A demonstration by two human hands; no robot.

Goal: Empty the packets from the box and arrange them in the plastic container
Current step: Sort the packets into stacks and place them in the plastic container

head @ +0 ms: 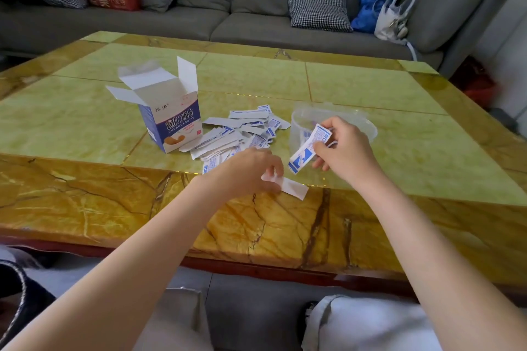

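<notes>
right grip [339, 145] pinches a flat paper packet [309, 148]; left grip [251, 171] pinches a white one [293, 188].

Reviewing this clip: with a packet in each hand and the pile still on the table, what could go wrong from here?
1. The left hand pinches its packet by one end only, low over the table; it may slip.
2. The clear container looks light; the right hand, pushing its packet in, might tip or shift it.
3. The pile lies against the open box; reaching in could scatter packets or knock the box over.
</notes>
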